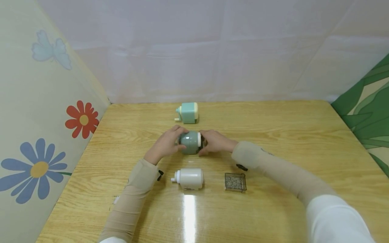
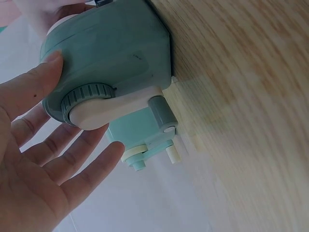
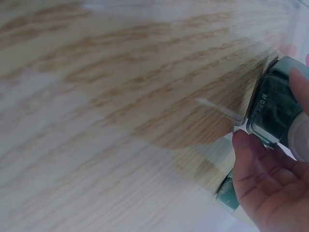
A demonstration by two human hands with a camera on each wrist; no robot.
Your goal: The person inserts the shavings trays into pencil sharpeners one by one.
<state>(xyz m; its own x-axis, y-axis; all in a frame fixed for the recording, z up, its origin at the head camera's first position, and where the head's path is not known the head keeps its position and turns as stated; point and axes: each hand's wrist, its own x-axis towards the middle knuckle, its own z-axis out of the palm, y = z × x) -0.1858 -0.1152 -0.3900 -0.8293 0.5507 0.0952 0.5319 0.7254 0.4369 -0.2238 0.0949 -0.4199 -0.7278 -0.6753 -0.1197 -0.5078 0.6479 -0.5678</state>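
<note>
Between both hands is a dark green crank pencil sharpener (image 1: pixel 190 143), near the middle of the table. My left hand (image 1: pixel 165 144) holds its crank end; in the left wrist view the thumb lies on the body (image 2: pixel 111 53) and the fingers spread behind the pale crank arm (image 2: pixel 116 107). On the opposite end, my right hand (image 1: pixel 216 141) grips with thumb and fingers around the face. The right wrist view shows that hand (image 3: pixel 275 188) beside the dark see-through drawer (image 3: pixel 273 104) and the white ring (image 3: pixel 300 137).
Behind stands a mint pencil sharpener (image 1: pixel 189 113). Closer to me lies a white pencil sharpener (image 1: pixel 191 178), and to its right a clear drawer (image 1: pixel 235 182) filled with grey shavings. A small white object (image 1: pixel 116 199) is partly hidden by the left sleeve.
</note>
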